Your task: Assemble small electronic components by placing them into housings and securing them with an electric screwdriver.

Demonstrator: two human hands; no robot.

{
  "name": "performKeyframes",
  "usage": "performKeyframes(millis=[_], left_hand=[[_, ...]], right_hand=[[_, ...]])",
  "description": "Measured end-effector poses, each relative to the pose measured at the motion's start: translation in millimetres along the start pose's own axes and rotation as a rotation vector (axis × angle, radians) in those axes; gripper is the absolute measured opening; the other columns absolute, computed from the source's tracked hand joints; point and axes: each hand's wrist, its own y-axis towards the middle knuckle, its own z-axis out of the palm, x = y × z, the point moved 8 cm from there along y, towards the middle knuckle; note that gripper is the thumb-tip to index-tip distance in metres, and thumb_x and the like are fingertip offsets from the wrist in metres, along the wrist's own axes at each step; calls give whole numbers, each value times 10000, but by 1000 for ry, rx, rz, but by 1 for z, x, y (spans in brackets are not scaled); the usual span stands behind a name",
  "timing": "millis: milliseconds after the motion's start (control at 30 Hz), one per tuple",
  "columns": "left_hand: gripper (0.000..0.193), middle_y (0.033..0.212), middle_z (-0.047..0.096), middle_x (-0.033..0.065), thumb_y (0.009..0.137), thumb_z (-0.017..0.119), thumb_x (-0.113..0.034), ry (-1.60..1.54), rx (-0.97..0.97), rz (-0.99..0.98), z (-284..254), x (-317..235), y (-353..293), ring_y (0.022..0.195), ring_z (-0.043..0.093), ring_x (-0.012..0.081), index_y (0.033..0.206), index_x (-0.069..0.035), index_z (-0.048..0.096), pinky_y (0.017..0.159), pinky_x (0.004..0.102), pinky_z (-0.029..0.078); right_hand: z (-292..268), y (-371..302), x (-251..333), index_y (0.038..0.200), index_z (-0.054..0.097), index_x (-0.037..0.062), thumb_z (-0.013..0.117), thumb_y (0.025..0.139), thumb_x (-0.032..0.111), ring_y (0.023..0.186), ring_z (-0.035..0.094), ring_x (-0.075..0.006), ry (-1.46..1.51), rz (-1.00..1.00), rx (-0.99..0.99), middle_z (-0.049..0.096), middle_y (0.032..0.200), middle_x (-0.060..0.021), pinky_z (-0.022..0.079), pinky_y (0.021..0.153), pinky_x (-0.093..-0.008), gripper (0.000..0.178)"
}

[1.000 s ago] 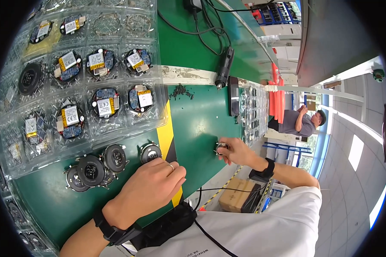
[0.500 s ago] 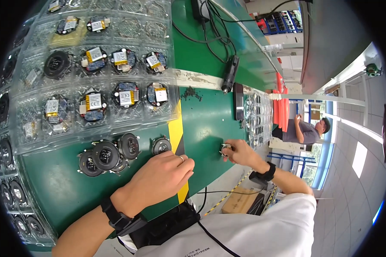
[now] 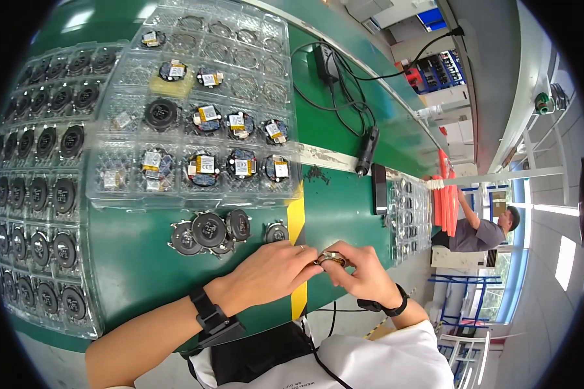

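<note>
Green bench (image 3: 133, 266) here, with a small round watch (image 3: 333, 259) held just over it, to the right of the yellow-and-black tape (image 3: 296, 206). Right hand (image 3: 362, 269) has it pinched between thumb and fingers. Left hand (image 3: 266, 272) has its fingertips right up at the watch's left edge, but can't tell if they're actually gripping. Lone black watch (image 3: 277, 233) lies just beyond that hand, a little pile of watches (image 3: 209, 230) further left, and behind those a clear plastic tray (image 3: 240, 198) of battery-topped circuit boards (image 3: 241, 163).
</note>
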Motion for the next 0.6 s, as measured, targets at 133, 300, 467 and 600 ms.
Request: performKeyframes(millis=[133,300,467,600], left_hand=[[264,749,618,118,983,660,-267,-33,29,-5,1,3,-3,726,611,347,883,-28,610,664,457,486],[284,718,626,155,1001,627,-260,-31,33,-19,0,8,-1,714,612,379,867,-11,612,673,478,494],[270,701,617,162,990,637,-245,-86,34,3,-1,7,-1,696,606,381,857,-11,611,658,480,487],[266,697,608,150,979,651,-235,-55,32,88,6,-2,-4,701,603,363,832,-20,601,668,464,485]], right_hand=[[1,0,1,1011,663,-20,705,924,59,557,672,-180,-118,-52,-106,710,740,-117,503,523,-290,124],[2,-1,2,992,672,-25,713,909,52,554,672,-177,-147,-68,-252,714,744,-134,499,519,-293,120],[3,-1,6,1006,680,-35,677,904,11,593,644,-98,-140,-55,-320,714,748,-112,501,557,-259,111],[-1,16,-23,1100,660,-8,639,943,24,564,611,-95,-124,51,-353,713,720,-85,468,523,-255,162]])
